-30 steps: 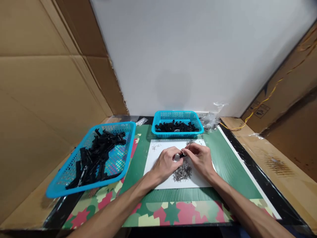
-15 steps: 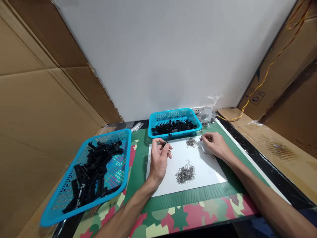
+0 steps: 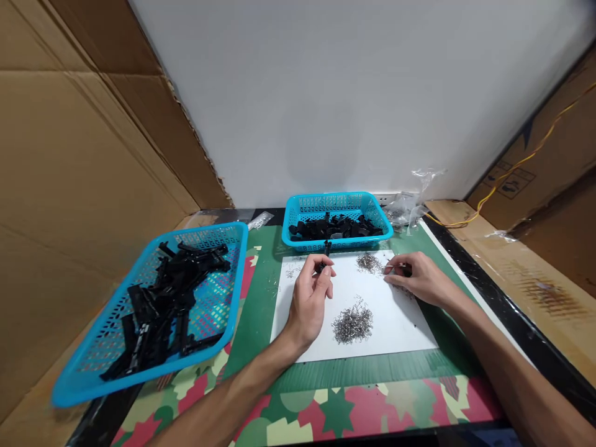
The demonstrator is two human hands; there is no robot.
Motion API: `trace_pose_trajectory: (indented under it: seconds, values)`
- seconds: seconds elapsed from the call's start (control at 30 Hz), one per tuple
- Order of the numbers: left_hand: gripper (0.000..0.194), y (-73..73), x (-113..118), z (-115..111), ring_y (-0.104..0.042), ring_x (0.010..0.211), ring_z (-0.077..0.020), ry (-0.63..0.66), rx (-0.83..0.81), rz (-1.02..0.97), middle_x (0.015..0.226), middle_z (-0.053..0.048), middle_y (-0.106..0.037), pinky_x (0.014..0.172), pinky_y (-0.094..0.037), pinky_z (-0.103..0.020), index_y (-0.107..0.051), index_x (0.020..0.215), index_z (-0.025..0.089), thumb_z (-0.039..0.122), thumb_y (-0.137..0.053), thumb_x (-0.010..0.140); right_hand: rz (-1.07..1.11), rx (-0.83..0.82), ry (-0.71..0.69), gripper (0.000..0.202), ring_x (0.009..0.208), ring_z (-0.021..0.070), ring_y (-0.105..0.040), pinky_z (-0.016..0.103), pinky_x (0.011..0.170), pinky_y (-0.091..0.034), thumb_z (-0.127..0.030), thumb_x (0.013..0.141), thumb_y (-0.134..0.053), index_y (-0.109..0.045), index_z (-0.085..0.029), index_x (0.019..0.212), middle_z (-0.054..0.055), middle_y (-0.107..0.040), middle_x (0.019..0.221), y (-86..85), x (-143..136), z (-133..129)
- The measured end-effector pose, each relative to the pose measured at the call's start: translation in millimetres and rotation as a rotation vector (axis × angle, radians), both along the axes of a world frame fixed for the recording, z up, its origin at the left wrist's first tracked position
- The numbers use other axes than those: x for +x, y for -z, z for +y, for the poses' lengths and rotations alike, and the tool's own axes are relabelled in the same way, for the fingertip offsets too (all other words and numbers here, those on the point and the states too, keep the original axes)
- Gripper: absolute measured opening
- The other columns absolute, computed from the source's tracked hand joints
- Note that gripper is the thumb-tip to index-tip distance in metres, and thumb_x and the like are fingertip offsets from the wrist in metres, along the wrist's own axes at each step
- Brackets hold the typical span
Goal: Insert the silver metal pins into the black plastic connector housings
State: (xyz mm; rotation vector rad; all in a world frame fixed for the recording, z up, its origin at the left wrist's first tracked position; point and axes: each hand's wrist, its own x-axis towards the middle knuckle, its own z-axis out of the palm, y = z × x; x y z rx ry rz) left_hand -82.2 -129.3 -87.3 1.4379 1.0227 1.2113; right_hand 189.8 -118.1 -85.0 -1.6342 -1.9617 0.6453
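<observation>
While hands [image 3: 310, 298] are apart, the left holds a black piece [image 3: 320, 267].

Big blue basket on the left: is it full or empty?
Neither, only partly full: black pieces lie piled in the basket, but its bottom shows bare toward the right.

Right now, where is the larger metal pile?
In the head view, the larger pile lies on the white sheet, right of the left hand and lower in frame than the smaller pile.
</observation>
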Motion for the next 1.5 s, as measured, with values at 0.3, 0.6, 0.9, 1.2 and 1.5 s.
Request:
trace_pose_trajectory:
  seconds: [0.3,0.6,0.9,1.2,1.5]
  values:
    - [0.021,-7.2,1,-9,-0.050,0.065,-0.0101,0.058,-0.012,0.127,0.087,0.002,-0.056,0.060,-0.037,-0.026,-0.057,0.110,0.021,0.040,-0.053,0.104,-0.036,-0.057,0.038,0.027,0.067,0.0200,-0.062,0.030,0.062,-0.039,-0.037,0.089,-0.058,-0.076,-0.018,0.081,0.006,-0.076,0.078,-5.1,-1,2]
    - [0.023,-9.8,-3,-12,-0.047,0.068,-0.0146,0.081,0.028,0.285,0.076,0.003,-0.048,0.065,-0.038,-0.029,-0.059,0.108,0.020,0.041,-0.049,0.105,-0.021,-0.032,0.104,0.025,0.076,0.0240,-0.067,0.032,0.069,-0.044,-0.036,0.082,-0.069,-0.081,-0.017,0.094,0.007,-0.077,0.084,2.7,5,8]
    - [0.022,-15.2,-7,-11,-0.050,0.074,-0.0147,0.153,0.066,0.295,0.088,-0.001,-0.055,0.070,-0.040,-0.029,-0.060,0.103,0.019,0.039,-0.052,0.104,0.114,-0.027,0.106,0.016,0.072,0.0207,-0.063,0.031,0.067,-0.042,-0.032,0.081,-0.072,-0.079,-0.017,0.081,0.004,-0.073,0.076,8.8,5,15]
    - [0.036,-15.0,-2,-14,-0.035,0.058,-0.0091,0.296,-0.183,0.055,0.074,0.003,-0.049,0.054,-0.026,-0.024,-0.067,0.113,0.017,0.050,-0.059,0.101,0.547,0.350,-0.218,0.008,0.078,0.0187,-0.062,0.033,0.073,-0.045,-0.026,0.091,-0.078,-0.077,-0.022,0.084,0.003,-0.072,0.080,-16.8,-25,-7]
    - [0.041,-17.9,3,-17,-0.027,0.053,-0.0055,0.439,-0.323,-0.072,0.068,0.007,-0.036,0.049,-0.017,-0.021,-0.059,0.094,0.017,0.057,-0.066,0.097,0.567,0.335,-0.374,0.006,0.076,0.0172,-0.060,0.033,0.070,-0.047,-0.020,0.091,-0.080,-0.082,-0.025,0.088,0.002,-0.066,0.079,-13.7,-52,-25]
